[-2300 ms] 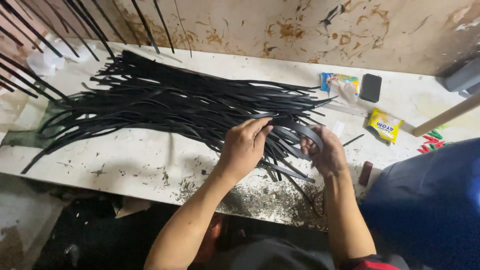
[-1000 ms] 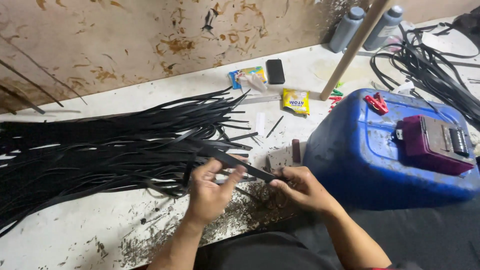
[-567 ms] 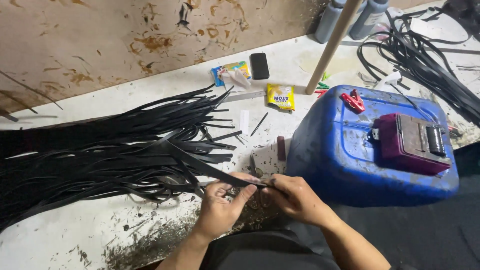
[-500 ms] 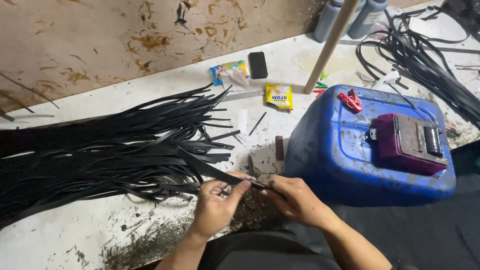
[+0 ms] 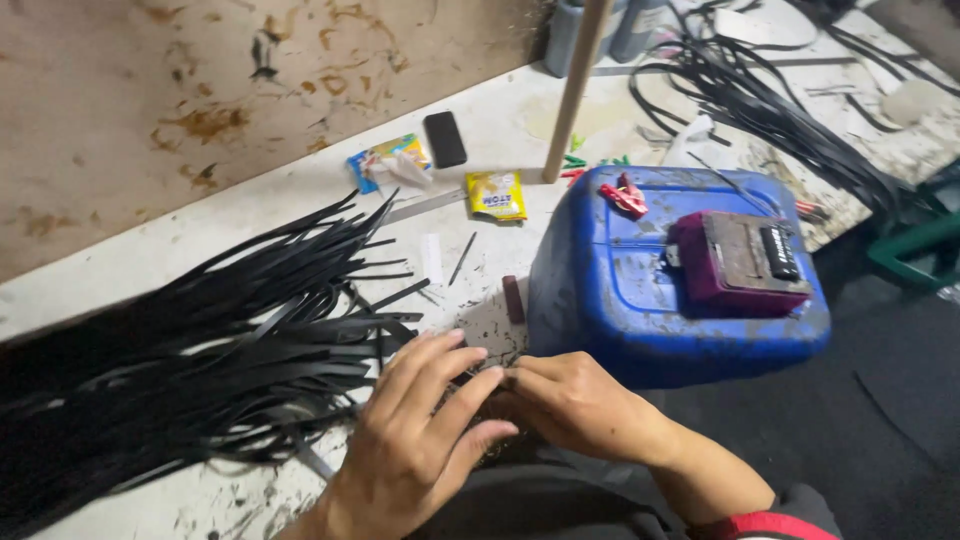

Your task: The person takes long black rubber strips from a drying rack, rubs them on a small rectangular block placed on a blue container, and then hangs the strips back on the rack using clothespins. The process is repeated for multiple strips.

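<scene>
Many black strips [image 5: 230,340] lie lengthwise leftward beside both hands [image 5: 500,420].

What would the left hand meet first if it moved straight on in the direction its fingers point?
The left hand points up and to the right. Its fingertips already meet the right hand. Past that, the line probably reaches the blue plastic drum; depth is unclear.
</scene>
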